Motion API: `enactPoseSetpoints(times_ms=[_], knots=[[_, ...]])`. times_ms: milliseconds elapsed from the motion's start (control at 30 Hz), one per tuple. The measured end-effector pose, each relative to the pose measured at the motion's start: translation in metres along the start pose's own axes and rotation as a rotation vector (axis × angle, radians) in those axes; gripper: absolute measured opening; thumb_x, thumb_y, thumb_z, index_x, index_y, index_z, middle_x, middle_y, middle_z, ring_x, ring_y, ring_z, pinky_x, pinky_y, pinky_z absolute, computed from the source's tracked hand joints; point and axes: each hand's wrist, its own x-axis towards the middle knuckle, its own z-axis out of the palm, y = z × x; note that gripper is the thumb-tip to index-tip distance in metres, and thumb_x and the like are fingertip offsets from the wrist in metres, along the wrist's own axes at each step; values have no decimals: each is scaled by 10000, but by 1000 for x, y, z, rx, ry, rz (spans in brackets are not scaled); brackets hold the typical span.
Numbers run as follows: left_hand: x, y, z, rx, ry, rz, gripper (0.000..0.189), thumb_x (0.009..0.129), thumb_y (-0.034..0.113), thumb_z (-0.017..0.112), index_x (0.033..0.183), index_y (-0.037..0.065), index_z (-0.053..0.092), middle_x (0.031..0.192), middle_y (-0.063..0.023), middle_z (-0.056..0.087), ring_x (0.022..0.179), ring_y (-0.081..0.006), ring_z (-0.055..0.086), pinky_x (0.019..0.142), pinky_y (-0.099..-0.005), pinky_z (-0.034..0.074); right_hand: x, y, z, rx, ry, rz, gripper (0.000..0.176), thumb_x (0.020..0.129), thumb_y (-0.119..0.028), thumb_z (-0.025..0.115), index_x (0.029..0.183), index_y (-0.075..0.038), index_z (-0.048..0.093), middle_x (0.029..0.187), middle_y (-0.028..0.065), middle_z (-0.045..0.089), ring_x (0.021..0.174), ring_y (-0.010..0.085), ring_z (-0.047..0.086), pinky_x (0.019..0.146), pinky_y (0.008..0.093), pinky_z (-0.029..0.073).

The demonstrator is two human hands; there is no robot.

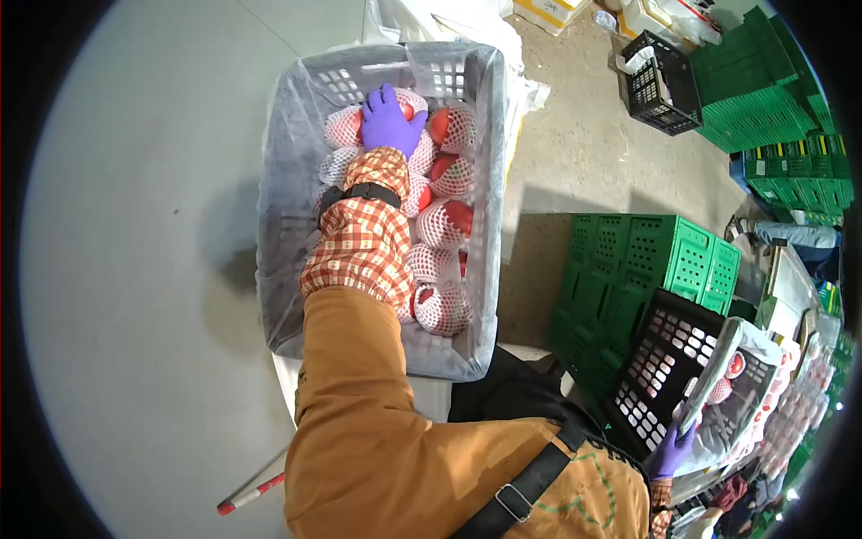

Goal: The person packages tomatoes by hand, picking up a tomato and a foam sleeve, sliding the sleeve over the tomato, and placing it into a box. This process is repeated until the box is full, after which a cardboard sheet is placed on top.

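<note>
My left hand, in a purple glove, reaches into a grey-lined crate. Its fingers are spread over red, apple-like fruits in white foam nets; what lies under the palm is hidden. One netted fruit shows between thumb and fingers, another lies beside the hand on the left. More netted fruits line the right side of this crate. Far to the lower right, my right hand, gloved alike, grips the edge of a second lined crate, which is tilted in view and holds similar fruits.
Green crates are stacked between the two lined crates, with a black crate leaning by them. Another black crate and green stacks stand at the upper right. A person's jean-clad leg shows at far right.
</note>
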Motion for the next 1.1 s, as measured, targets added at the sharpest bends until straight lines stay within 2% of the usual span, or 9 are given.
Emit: enactPoseSetpoints(times_ms=[167,267,333,400,600,667,767,933,1100], knots=[[26,19,-26,184,-393,-72,694,761,557,674,1136,-11,540,1081,-187,634,946,-329,647,854,-426,506,-3,-4,-1,-9,13,-17,381,952,-21,503,1324,51,476,1247,112,585,1134,159,541,999,287,394],[19,-6,-20,249,-441,194,709,770,580,651,1122,-25,539,1149,-191,619,984,-317,646,870,-412,503,-3,20,-8,52,41,-16,417,957,-62,526,1349,59,446,1238,89,575,1097,129,528,971,267,395],[10,-11,-38,33,-510,39,804,797,591,615,1241,-65,474,1212,-238,581,1098,-341,594,935,-421,468,-6,8,-5,-47,53,2,422,954,-68,534,1348,58,447,1224,89,578,1081,129,527,959,265,400],[-2,-22,-15,29,-213,4,922,802,604,600,1363,-84,350,1276,-273,525,1167,-378,539,986,-424,432,-5,8,-5,-52,1,5,410,953,-65,532,1337,58,458,1214,92,581,1083,132,524,956,270,401],[-20,-26,-19,-132,-124,2,949,817,585,607,1423,-66,275,1373,-310,400,1290,-415,406,1079,-430,332,-5,-14,1,45,-42,22,386,942,-57,533,1310,54,493,1184,91,595,1045,132,537,928,273,420],[-36,-38,-42,-590,-210,-254,892,838,508,632,1414,-81,288,1389,-287,401,1296,-391,413,1073,-421,335,1,7,-4,4,-106,35,421,941,-46,520,1345,49,454,1231,104,572,1088,150,533,958,281,408],[-86,-41,-144,-820,-19,-234,560,906,263,615,1323,-69,442,1222,-168,569,1098,-240,558,939,-331,438,1,10,-1,196,-107,3,547,944,-33,486,1451,28,290,1412,139,424,1274,209,411,1083,319,296],[-221,-11,-282,-880,504,-191,314,945,93,498,1216,-49,563,1110,-91,627,950,-140,596,876,-272,479,13,4,-6,53,-210,-200,650,934,-73,521,1496,-18,199,1501,136,292,1345,230,314,1110,336,238],[-421,-48,-277,-647,534,-408,242,959,69,498,1163,-20,594,1132,-110,631,975,-154,608,864,-279,489,14,-7,-22,275,-411,-155,628,950,-117,540,1493,-31,236,1498,127,311,1343,226,322,1115,342,230]])
